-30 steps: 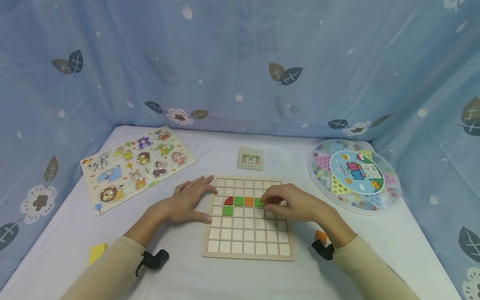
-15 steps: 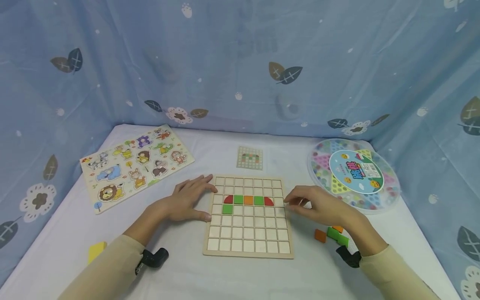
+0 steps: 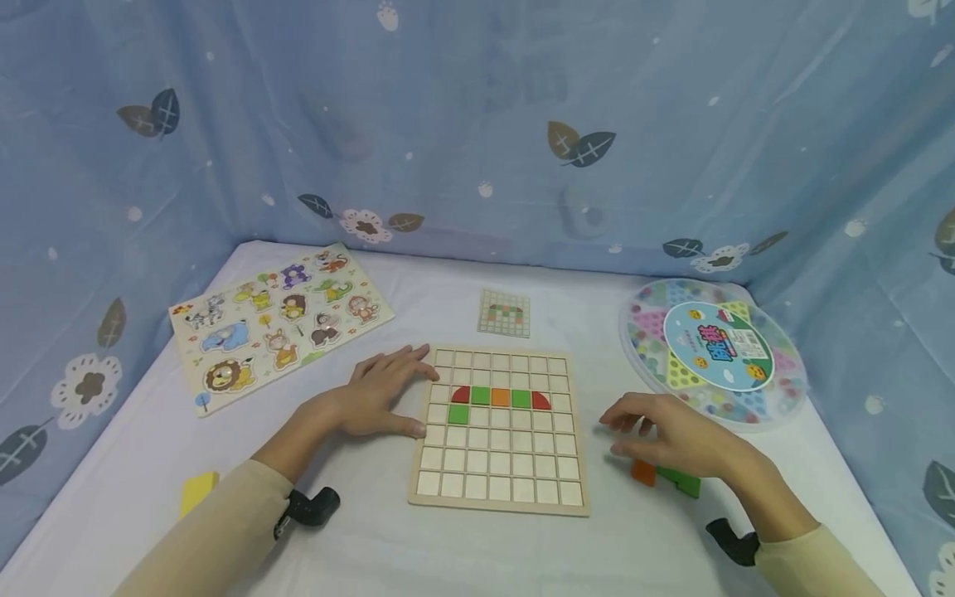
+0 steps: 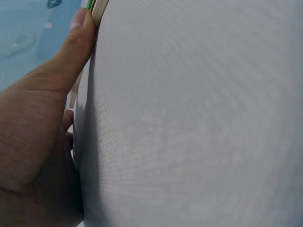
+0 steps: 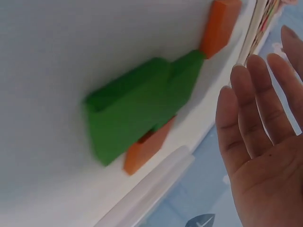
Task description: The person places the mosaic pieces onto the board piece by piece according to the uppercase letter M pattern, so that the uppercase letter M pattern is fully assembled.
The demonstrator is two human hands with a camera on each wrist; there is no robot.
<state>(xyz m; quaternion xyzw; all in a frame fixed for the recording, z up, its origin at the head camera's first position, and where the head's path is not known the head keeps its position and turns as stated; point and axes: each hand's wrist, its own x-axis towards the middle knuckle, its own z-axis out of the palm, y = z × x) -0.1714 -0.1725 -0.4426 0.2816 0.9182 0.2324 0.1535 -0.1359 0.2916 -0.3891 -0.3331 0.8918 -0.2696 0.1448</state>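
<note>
A wooden grid board (image 3: 490, 464) lies on the white cloth, with a row of red, green and orange tiles near its upper part. The row's ends are red quarter-round tiles (image 3: 540, 401), and a green tile (image 3: 458, 414) sits below the left one. My left hand (image 3: 380, 396) rests with spread fingers at the board's left edge. To the right of the board, my right hand (image 3: 664, 431) hovers with loosely bent fingers and nothing in them. Close by it lie green tiles (image 5: 137, 109) and orange tiles (image 5: 220, 28), partly hidden by that hand in the head view.
Behind the board lies a small pattern card (image 3: 504, 313). An animal puzzle board (image 3: 261, 352) is at the left, a round Chinese checkers box (image 3: 716, 348) at the right. A yellow block (image 3: 198, 491) lies beside the left forearm.
My right hand has drawn back rightward from the board toward the loose tiles. A red quarter-round tile now shows at the row's right end. The left hand has stayed put.
</note>
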